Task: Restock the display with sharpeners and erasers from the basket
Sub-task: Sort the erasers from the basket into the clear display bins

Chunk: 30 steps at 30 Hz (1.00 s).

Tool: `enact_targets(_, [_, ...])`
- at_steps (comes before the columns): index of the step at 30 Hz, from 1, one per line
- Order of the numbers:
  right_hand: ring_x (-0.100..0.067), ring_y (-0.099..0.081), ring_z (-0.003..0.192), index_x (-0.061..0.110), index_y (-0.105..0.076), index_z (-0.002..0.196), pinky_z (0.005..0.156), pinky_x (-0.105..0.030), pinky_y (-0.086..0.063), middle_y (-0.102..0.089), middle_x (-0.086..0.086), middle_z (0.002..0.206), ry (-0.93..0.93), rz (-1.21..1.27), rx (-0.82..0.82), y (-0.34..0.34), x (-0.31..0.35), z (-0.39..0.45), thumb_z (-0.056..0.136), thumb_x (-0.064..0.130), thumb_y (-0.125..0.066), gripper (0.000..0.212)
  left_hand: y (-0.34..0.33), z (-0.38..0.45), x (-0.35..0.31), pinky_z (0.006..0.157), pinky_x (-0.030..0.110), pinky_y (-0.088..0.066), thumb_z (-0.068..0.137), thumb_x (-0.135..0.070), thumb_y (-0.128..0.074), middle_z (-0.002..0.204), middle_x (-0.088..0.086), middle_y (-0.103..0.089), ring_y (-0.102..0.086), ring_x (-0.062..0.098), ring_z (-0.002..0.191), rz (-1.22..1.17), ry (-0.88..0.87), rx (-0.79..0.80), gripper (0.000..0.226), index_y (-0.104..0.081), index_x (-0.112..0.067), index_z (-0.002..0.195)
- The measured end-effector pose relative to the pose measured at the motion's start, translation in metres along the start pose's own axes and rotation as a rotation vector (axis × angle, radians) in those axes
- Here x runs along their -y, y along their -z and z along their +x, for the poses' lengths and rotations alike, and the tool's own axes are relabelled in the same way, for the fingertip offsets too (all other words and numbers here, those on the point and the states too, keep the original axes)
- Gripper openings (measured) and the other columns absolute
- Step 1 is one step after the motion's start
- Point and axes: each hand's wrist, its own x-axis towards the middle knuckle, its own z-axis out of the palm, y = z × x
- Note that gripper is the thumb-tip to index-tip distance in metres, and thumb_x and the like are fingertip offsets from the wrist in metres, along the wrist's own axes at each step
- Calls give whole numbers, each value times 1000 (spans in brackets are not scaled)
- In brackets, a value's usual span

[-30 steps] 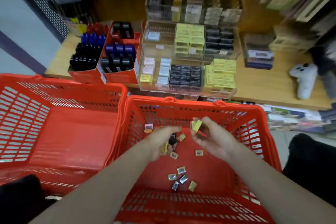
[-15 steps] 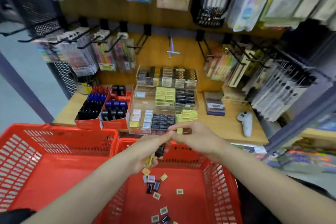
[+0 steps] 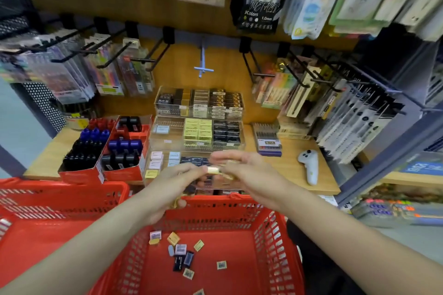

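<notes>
Both hands are meeting above the far rim of the red plastic mesh basket (image 3: 215, 206), just in front of the clear acrylic tiered display (image 3: 199, 141) standing on the wooden bench (image 3: 287, 167). The left hand (image 3: 172, 189) is pinching one end of a small pale-yellow wrapped eraser (image 3: 213, 170) between thumb and fingertips, its grip closed on it, while its lower curled fingers are tucking in some more small pieces, too blurred to tell what they are. The right hand (image 3: 249, 172) is touching the eraser's other end, its fingers lying fairly straight and loose above it; whether it is actually gripping the eraser cannot be told through the blur.

On the basket floor a scatter of small wrapped erasers and sharpeners (image 3: 182, 251) is lying loose, in yellow, pink, black and white. A second red mesh basket (image 3: 60, 199) is sitting just to the left. Red cardboard trays of black, blue and red sharpeners (image 3: 105, 151) are standing beside the display, and a white handheld controller (image 3: 309, 165) is lying on the bench to the right.
</notes>
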Motion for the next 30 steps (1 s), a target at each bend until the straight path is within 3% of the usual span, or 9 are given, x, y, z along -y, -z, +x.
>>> enact_targets(2, [-17,-68,98,13,-71,112,90,-32,-55,-69,-3,111,-38,65,-74,12,-2,4,95,7,-60,21,2,2,0,54,23,-39,90,-51,-62,96,1,-69,-50,14,74,52,-101,-10,25,-72,-29,92])
enact_targets(6, [-13,-61,76,32,-74,107,78,-25,-50,-72,5,95,-1,-249,-16,28,-7,3,77,45,-76,33,5,5,0,50,25,-33,88,-47,-65,70,-2,-55,-34,20,56,103,-267,24,12,-69,-40,96])
enact_targets(10, [1,-66,75,27,-71,111,69,-14,-50,-71,9,88,193,-374,-7,19,-4,1,80,26,-79,33,2,8,1,45,23,-24,94,-31,-63,45,-13,-44,-28,8,38,79,-348,49,16,-66,-28,109])
enact_targets(13, [6,-60,64,19,-71,105,62,-10,-48,-64,14,76,297,-415,-79,12,-8,3,79,18,-79,27,-1,9,2,49,23,-29,93,-32,-64,50,-10,-43,-29,12,41,52,-308,70,20,-65,-30,113])
enact_targets(15, [7,-56,58,17,-70,101,58,-10,-47,-62,23,70,314,-400,-97,9,-11,4,79,15,-79,23,-1,11,3,57,31,-35,88,-45,-66,72,6,-45,-32,22,56,60,-235,81,21,-66,-44,108])
enact_targets(19, [7,-58,67,34,-69,97,63,-9,-45,-65,20,77,309,-554,-327,34,-21,18,79,31,-78,21,-2,18,7,54,25,-41,92,-36,-68,114,-1,-66,-58,18,80,-27,-76,-43,12,-69,-42,102])
enact_targets(22, [3,-55,71,25,-72,109,57,-9,-37,-67,11,94,189,-695,-550,67,-35,29,81,38,-76,31,4,26,14,51,25,-39,93,-16,-61,111,6,-65,-54,14,74,-133,75,-210,16,-68,-25,104])
enact_targets(27, [-2,-53,68,20,-71,111,55,-15,-37,-62,6,98,157,-808,-600,78,-67,52,82,36,-76,34,4,28,14,46,21,-38,90,-4,-57,103,2,-62,-52,13,72,-202,98,-237,22,-69,-16,103])
enact_targets(30, [-1,-52,65,21,-71,109,69,-25,-46,-67,3,103,206,-800,-596,70,-88,71,80,33,-79,33,-1,28,12,49,23,-41,88,-5,-59,102,-2,-63,-54,15,78,-206,96,-224,20,-71,-18,99])
